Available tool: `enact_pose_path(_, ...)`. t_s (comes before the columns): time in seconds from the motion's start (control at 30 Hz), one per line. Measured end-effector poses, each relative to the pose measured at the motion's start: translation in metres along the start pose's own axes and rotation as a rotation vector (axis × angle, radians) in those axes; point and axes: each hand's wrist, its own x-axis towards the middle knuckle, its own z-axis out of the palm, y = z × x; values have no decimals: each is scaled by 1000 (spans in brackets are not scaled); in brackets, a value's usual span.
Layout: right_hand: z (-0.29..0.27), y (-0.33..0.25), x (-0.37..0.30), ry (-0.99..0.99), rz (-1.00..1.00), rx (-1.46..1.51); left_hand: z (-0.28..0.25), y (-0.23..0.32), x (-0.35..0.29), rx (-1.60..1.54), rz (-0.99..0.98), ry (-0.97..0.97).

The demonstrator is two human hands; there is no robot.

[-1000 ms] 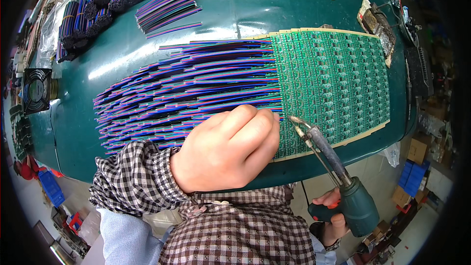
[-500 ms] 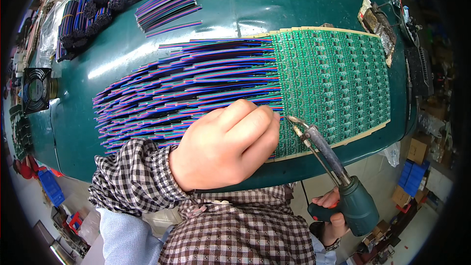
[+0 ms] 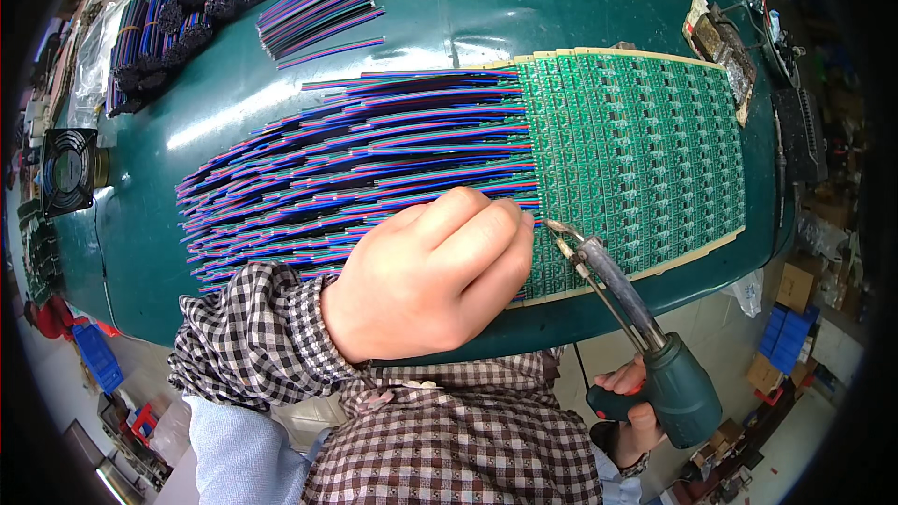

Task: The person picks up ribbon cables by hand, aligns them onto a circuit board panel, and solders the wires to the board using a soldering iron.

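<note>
Soldering iron [image 3: 687, 395] clamped in the right hand [image 3: 644, 423], tip [image 3: 556, 225] by the left edge of the boards [image 3: 645, 150].
Left hand [image 3: 426, 281] curls over the wires [image 3: 449, 147], its pinch hidden; a slipping tip could burn those nearby fingers [image 3: 505, 217].

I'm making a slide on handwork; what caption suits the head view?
Left hand over multicoloured wires, right hand gripping a soldering iron, its tip over green circuit boards.

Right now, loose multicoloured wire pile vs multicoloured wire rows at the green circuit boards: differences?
The wire pile is compact; the wire rows spread wider. The pile lies apart from the green boards; the rows reach them. Both show blue, red and green strands.
</note>
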Motion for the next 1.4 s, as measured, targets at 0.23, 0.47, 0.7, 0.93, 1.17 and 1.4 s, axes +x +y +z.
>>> enact_pose_path(0.23, 0, 1, 1, -16, -75, -7, 3, 0, -1, 23, 16, 29)
enact_pose_path(0.47, -3, 4, -3, 68, -118, -45, 3, 0, -1, 35, 26, 39)
enact_pose_path(0.7, -4, 1, -1, -7, -69, -23, 3, 2, -1, 60, 30, 26)
enact_pose_path(0.93, -1, 1, 0, -14, -55, -19, 1, 1, 0, 35, 4, 6)
enact_pose_path(1.17, -1, 4, -3, 12, -38, 3, 1, 0, 0, 26, 5, 4)
enact_pose_path(1.4, -2, 8, -5, 34, -24, 58, 3, 0, -1, 75, 54, 31)
